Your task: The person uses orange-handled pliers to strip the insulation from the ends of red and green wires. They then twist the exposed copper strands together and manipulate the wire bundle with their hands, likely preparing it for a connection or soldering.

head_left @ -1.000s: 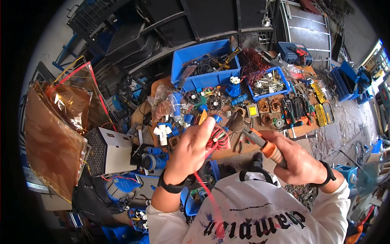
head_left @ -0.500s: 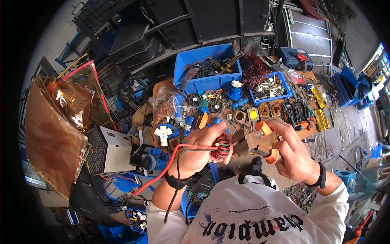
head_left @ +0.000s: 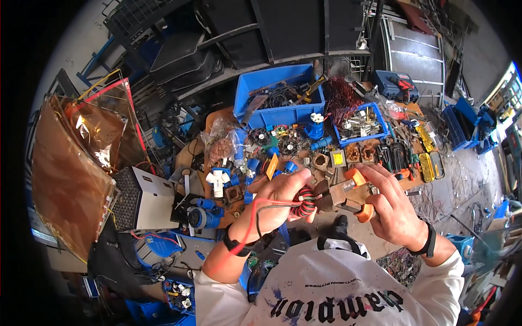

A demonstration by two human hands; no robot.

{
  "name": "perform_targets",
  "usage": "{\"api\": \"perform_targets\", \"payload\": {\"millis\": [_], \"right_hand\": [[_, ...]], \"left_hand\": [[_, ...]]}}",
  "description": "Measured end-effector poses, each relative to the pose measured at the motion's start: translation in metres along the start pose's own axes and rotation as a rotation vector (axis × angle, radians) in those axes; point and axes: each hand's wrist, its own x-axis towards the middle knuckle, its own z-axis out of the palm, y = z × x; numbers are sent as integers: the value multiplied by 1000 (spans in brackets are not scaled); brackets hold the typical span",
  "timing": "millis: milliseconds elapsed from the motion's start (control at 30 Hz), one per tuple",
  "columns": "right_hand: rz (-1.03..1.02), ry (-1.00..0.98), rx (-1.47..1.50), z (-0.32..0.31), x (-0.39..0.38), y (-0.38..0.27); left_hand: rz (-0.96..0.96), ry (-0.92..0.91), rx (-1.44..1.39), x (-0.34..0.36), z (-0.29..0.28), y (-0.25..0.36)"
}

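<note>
My left hand (head_left: 276,195) is closed on a ring-shaped wire coil (head_left: 306,202) wound in red, black and green. A red lead (head_left: 250,221) and a dark one trail from the coil over my left wrist. My right hand (head_left: 396,209) grips orange-handled pliers (head_left: 338,195), its fingers wrapped about the handles. The pliers' metal jaws point left and meet the coil's right side. Whether they bite on a wire there is hidden.
Beyond my hands, a cluttered bench bears a large blue bin (head_left: 280,115), a blue tray (head_left: 360,129) of metal parts and hand tools (head_left: 399,155). Blue connectors (head_left: 204,214) lie at left, by a white box (head_left: 155,198). Brown sheets (head_left: 65,179) stand far left.
My left hand and the coil have shifted slightly right, closer in against the pliers' jaws. The red and dark leads have swung, the red one blurred. My right hand has barely moved.
</note>
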Motion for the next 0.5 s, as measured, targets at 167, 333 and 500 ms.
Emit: {"api": "perform_targets", "payload": {"millis": [167,333,500], "right_hand": [[30,-57,28,-5,-1,-4],[183,-229,319,-19,-1,-12],[416,-364,634,-37,5,-16]], "left_hand": [[224,41,216,-2,-1,-4],[508,108,558,-6,-3,-1],[599,58,542,-6,-5,-3]]}}
